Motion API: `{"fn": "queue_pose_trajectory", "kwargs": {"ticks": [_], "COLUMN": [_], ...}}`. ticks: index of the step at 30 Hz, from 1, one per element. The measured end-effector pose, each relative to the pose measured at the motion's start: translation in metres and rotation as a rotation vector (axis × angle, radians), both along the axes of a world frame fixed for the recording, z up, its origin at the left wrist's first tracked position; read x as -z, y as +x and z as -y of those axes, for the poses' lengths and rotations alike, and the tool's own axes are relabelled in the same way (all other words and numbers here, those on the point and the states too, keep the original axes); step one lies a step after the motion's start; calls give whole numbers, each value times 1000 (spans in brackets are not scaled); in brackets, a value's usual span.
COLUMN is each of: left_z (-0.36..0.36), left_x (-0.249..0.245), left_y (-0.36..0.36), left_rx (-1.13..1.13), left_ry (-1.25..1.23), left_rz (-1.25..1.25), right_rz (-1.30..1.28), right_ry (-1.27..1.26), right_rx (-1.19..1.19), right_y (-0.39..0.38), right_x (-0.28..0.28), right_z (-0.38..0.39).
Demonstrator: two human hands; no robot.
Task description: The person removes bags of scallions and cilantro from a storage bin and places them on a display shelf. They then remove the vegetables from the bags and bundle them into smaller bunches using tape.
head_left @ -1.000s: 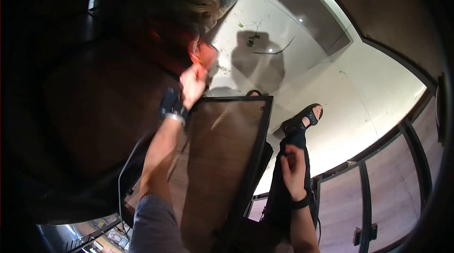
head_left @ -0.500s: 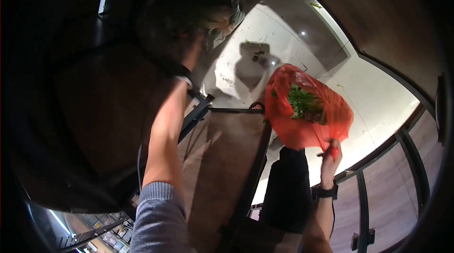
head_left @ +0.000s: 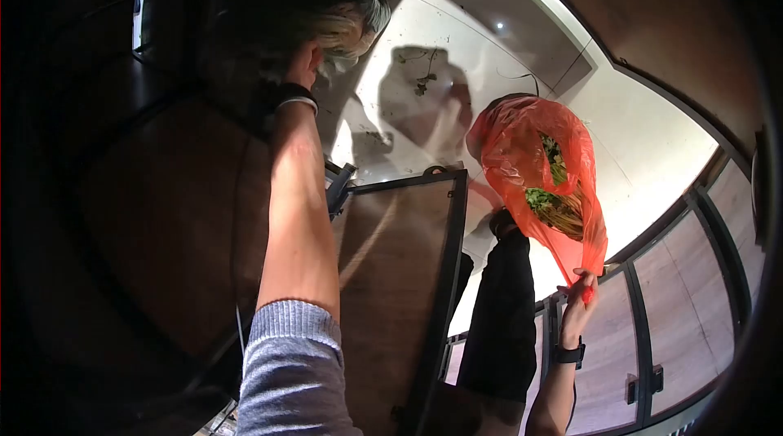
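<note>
At the upper left, my left hand (head_left: 305,62) reaches into shadow beside a clear plastic bag (head_left: 347,28) with pale contents; its fingers are mostly hidden. On the right, my right hand (head_left: 581,296) is closed on the gathered edge of a red plastic bag (head_left: 522,150). The red bag hangs tilted, and leafy greens with thin stems (head_left: 559,212) show through its opening.
Pale floor tiles (head_left: 644,159) carry scattered leaf scraps (head_left: 422,81). A dark-framed wooden panel (head_left: 391,248) stands between my arms. My dark-clothed leg (head_left: 497,322) is below the red bag. Wood-faced cabinet doors (head_left: 595,346) line the lower right.
The red bag has turned and hangs longer, showing more stems. My right hand has moved slightly down and right. My left hand and the clear bag appear further left and higher.
</note>
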State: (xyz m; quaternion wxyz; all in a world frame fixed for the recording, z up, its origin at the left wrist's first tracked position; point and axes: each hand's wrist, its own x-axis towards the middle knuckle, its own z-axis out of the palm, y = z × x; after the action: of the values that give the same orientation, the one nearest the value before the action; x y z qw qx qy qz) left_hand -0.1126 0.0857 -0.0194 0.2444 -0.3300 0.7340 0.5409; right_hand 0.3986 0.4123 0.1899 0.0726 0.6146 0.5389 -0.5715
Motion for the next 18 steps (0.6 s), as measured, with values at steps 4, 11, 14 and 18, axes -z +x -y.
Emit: {"fn": "queue_pose_trajectory", "kwargs": {"ticks": [4,11,14,18], "left_z": [24,-1,-15,-25], "left_x": [0,-17,-22,-46], "left_y": [3,27,21,21], "left_rx": [37,-309,-359,400], "left_ry": [-103,100,56,-619], "left_rz": [58,-155,-273,-796], "right_rz": [-119,-62,-60,-83], "right_ry": [15,11,-21,64], "right_rx": [19,32,29,83], "right_y": [4,5,9,-6], "right_x": [7,8,7,5], "right_z": [3,0,-2,-4]}}
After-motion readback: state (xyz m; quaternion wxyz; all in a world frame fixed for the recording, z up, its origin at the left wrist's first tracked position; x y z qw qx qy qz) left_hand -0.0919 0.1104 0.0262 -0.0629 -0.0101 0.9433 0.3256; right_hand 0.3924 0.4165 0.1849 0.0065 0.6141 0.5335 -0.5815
